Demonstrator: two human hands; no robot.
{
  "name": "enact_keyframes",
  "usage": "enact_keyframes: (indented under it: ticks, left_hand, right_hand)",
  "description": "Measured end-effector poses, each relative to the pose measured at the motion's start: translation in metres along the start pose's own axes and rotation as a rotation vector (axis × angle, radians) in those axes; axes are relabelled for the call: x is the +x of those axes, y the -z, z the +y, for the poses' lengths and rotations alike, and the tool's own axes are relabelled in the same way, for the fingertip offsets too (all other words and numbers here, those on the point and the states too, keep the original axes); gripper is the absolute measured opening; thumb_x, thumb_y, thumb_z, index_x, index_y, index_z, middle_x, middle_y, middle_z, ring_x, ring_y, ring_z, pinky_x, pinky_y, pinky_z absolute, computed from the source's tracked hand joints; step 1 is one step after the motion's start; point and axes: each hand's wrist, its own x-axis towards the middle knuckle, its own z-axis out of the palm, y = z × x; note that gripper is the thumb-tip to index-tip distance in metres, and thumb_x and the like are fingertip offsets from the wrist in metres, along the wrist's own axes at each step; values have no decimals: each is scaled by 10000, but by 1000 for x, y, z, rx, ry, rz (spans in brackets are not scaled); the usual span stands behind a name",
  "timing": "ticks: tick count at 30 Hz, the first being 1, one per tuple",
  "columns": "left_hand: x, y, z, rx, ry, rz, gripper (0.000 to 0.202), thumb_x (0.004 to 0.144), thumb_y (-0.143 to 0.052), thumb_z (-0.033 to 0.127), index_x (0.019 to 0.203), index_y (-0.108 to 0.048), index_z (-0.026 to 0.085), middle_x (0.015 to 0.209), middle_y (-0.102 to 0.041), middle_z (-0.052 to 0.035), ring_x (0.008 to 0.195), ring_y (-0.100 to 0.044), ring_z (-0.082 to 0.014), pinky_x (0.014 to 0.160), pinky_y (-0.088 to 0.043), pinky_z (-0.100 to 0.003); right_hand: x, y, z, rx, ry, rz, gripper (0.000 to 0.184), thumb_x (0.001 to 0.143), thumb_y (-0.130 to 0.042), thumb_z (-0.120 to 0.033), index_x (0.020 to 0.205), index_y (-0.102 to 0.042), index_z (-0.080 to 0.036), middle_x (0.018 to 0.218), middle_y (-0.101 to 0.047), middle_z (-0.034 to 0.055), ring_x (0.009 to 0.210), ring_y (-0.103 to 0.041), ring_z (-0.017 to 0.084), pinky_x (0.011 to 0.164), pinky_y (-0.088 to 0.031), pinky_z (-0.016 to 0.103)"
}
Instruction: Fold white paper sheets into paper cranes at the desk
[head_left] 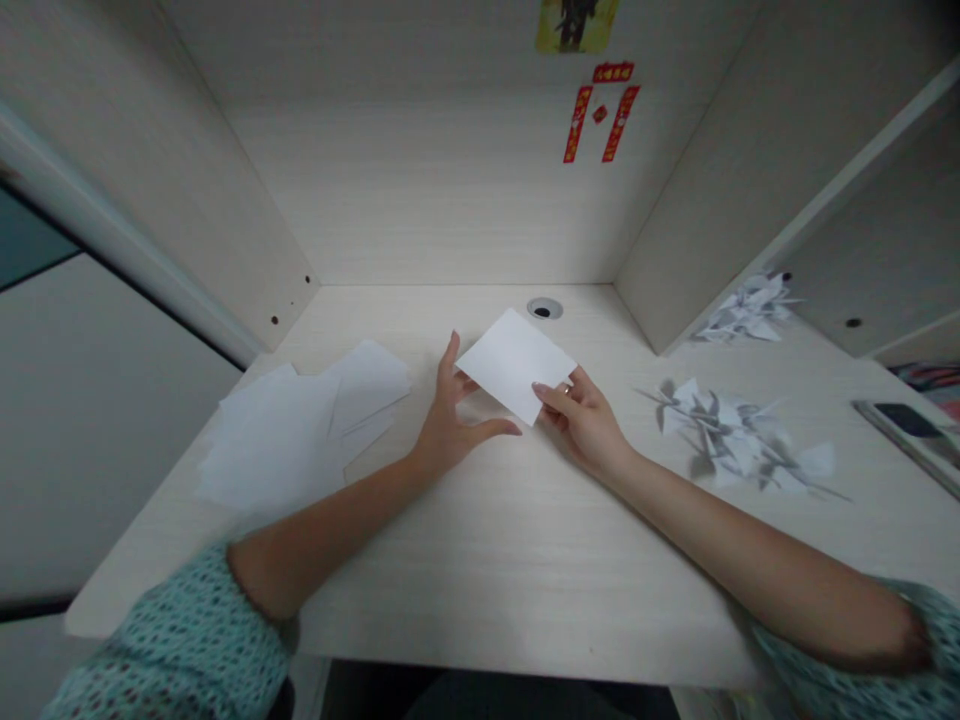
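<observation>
A white rectangular paper sheet (515,365) lies tilted over the middle of the pale wood-grain desk (480,560). My right hand (583,420) pinches its lower right edge between thumb and fingers. My left hand (454,425) sits at the sheet's lower left edge, fingers spread, with one finger seeming to touch the paper. To the left of that hand lies a loose pile of white paper sheets (300,430), its lower part close to my left forearm.
Several grey-white folded paper cranes (724,435) lie on the right, with more folded paper (746,310) near the right panel. A phone (907,420) sits at the right edge. Panels surround the desk; a cable grommet (544,308) sits near the back wall.
</observation>
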Motion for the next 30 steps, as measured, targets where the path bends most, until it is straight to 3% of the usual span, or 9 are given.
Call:
enact_keyframes:
  ticks: [3,6,8,11,15,20,25,27,30]
  left_hand:
    - [2,2,1,95,-64,64,1212,496,-870,401,1451,-132,302,1402,-412,-159,1212,-509,-312,982,-437,-447]
    - [0,3,0,171,-99,175,1022,493,-877,372,1343,-315,288,1393,-387,-129,1214,-484,-292,948,-453,-403]
    - [-1,2,-1,152,-82,218,833,514,-872,323,1205,-410,271,1258,-476,-82,1116,-529,-243,887,-471,-359]
    - [-3,1,-2,57,14,249,600,546,-850,255,995,-452,245,1011,-526,-4,904,-556,-159,768,-468,-282]
    - [-2,2,1,-10,100,279,524,557,-838,261,878,-426,227,875,-506,31,831,-534,-133,712,-433,-237]
    - [-3,2,5,9,182,278,467,625,-794,357,858,-412,224,789,-506,44,718,-535,-117,626,-420,-215]
    - [-1,-1,8,-55,214,294,566,603,-803,365,1009,-430,237,885,-577,10,720,-585,-127,604,-472,-225]
    - [0,-1,9,-75,236,297,591,585,-812,367,1030,-447,233,904,-601,0,712,-601,-129,576,-478,-219]
    - [1,0,11,-42,274,292,599,583,-815,374,1074,-507,222,847,-643,1,664,-612,-132,537,-474,-216]
  right_hand:
    - [-3,-2,-1,35,-50,-48,442,603,-800,-297,961,-543,-260,796,-641,-44,715,-604,126,695,-522,281]
    - [-5,-3,1,-2,-62,-82,450,616,-800,-308,973,-529,-266,739,-599,-56,685,-589,122,685,-535,288]
    - [-7,-3,4,-37,-57,-110,442,625,-800,-313,959,-516,-264,705,-557,-68,659,-569,111,652,-541,272]
    - [-7,-2,9,-53,-32,-166,448,633,-799,-323,952,-490,-263,805,-563,-55,744,-586,117,660,-558,264]
    - [-4,0,12,-75,71,-223,529,667,-777,-373,1067,-440,-298,981,-601,-19,882,-614,145,778,-564,322]
    - [1,5,10,-189,257,-256,630,739,-691,-476,1278,-402,-325,1282,-557,77,1093,-586,205,885,-519,376]
    - [-1,4,11,-242,313,-236,697,710,-749,-369,1328,-438,-285,1089,-670,65,990,-642,197,911,-503,386]
    - [-2,3,12,-257,321,-213,650,706,-758,-327,1297,-495,-264,1032,-693,58,949,-655,186,894,-512,364]
    - [-2,4,13,-280,343,-153,511,712,-756,-301,1196,-601,-253,1103,-693,65,977,-656,185,910,-508,349]
